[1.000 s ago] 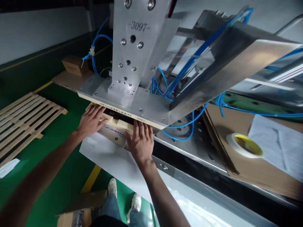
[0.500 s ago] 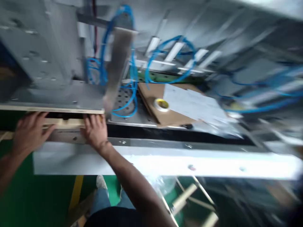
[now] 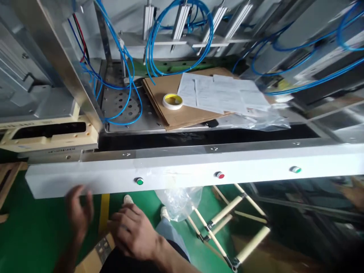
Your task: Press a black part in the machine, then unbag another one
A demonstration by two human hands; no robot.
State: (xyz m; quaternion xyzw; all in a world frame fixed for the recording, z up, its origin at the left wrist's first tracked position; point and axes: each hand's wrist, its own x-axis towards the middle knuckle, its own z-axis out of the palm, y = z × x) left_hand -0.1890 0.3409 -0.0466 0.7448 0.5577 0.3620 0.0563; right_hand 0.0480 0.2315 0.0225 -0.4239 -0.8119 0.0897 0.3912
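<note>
My left hand [image 3: 79, 212] is raised just in front of the machine's white front rail [image 3: 176, 172]. Its thumb and fingers are apart, a little blurred, with nothing visible between them. To its right and lower, in front of my body, is my right hand [image 3: 132, 231], back up and fingers curled in. Its palm side is hidden, so anything inside cannot be made out. Neither hand touches the cream plastic frame [image 3: 42, 143], which has a dark slot and sits at the machine's left end, under a metal block [image 3: 51, 102].
Behind the rail lie a tape roll [image 3: 173, 102], cardboard [image 3: 159, 96] and paper sheets [image 3: 222, 93]. Blue air tubes [image 3: 153, 57] loop above. Green and red buttons [image 3: 220, 175] stick out of the rail. Below are a plastic bag [image 3: 179, 204] and a pipe frame [image 3: 224, 212].
Both hands have come off the cream frame and drawn back towards my body, below the rail. My right hand's fingers have curled. The view has shifted, showing more of the frame.
</note>
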